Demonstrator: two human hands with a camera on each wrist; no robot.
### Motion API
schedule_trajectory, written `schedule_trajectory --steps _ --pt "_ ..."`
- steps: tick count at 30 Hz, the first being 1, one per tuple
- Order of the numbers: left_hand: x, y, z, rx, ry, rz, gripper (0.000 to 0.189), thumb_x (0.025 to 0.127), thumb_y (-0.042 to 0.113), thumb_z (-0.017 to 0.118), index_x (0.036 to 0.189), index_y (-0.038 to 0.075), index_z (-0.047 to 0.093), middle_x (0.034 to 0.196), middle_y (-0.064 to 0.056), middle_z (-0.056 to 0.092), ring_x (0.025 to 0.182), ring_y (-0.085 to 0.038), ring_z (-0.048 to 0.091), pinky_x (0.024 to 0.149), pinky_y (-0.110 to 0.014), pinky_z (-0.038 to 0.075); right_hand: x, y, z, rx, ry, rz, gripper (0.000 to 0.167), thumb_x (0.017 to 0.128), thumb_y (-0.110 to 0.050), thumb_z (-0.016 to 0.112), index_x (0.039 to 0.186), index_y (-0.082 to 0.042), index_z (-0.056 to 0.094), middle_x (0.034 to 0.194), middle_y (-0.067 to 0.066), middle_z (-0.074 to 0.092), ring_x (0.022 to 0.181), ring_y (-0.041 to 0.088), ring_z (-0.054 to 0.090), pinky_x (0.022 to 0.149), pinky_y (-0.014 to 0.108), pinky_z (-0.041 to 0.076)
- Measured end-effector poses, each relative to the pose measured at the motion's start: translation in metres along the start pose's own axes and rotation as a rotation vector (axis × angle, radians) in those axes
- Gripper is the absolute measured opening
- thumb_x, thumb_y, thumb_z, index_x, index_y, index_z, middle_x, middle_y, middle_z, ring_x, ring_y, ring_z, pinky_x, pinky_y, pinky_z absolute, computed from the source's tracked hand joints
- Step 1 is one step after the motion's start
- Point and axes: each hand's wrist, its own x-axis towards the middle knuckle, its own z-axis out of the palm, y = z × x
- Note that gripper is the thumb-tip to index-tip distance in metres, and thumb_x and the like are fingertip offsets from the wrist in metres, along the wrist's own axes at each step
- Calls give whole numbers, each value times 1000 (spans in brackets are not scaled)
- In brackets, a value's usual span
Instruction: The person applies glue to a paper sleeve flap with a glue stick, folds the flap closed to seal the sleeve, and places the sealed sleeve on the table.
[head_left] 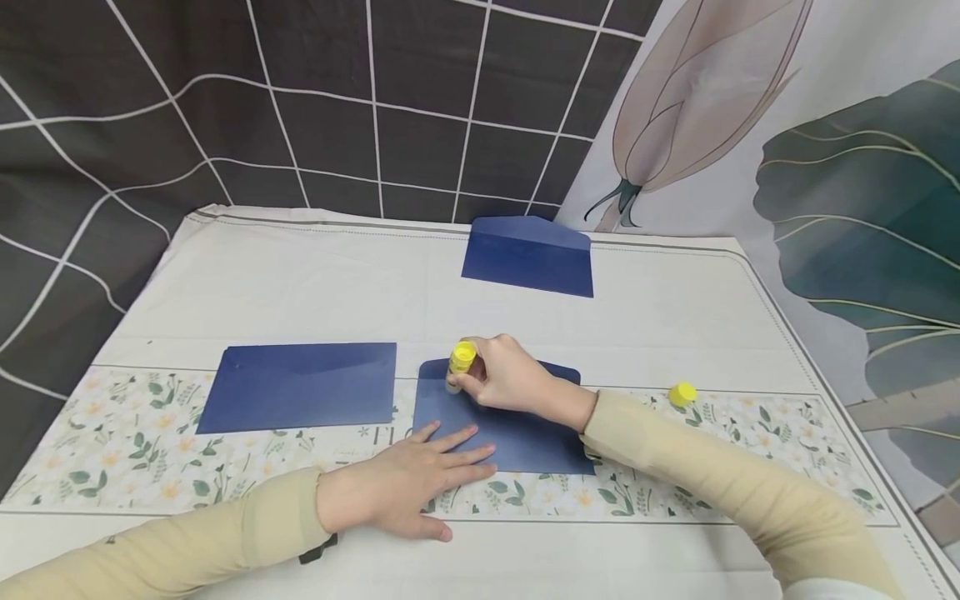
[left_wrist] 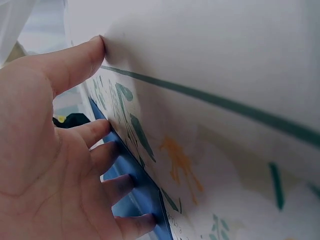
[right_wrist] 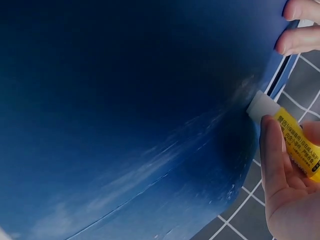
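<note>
A dark blue envelope (head_left: 525,442) lies on the table before me with its flap side away from me. My right hand (head_left: 513,375) grips a yellow glue stick (head_left: 462,358), its white end down at the envelope's far left part. Whitish glue streaks (right_wrist: 140,175) run along the fold line in the right wrist view. With fingers spread, my left hand (head_left: 420,479) presses the envelope's near left corner. Its fingertips (left_wrist: 145,222) rest on the blue paper, while the thumb touches the tablecloth.
A second blue envelope (head_left: 300,387) lies to the left, and a third (head_left: 528,262) with its flap raised lies at the table's back edge. The yellow cap (head_left: 682,394) stands at the right on the floral tablecloth (head_left: 262,283). Behind hangs a dark checked curtain (head_left: 427,142).
</note>
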Motion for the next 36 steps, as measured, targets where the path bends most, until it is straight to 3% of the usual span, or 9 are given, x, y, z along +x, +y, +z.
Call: schedule_trajectory --steps 28,36 --pt "0 1 -3 -2 -7 -4 80 88 54 60 153 27 24 161 9 17 150 -19 10 117 -54 22 26 -11 14 29 -12 -43 17 88 -22 69 95 -7 63 72 0 66 55 0 56 52 10 46" --pt "6 -3 -3 30 40 21 60 95 45 54 149 29 35 157 8 29 147 -20 24 112 -53 34 36 -10 3 68 -82 -84 7 82 -21 73 85 -16 69 71 -7 69 55 -4 58 56 13 49"
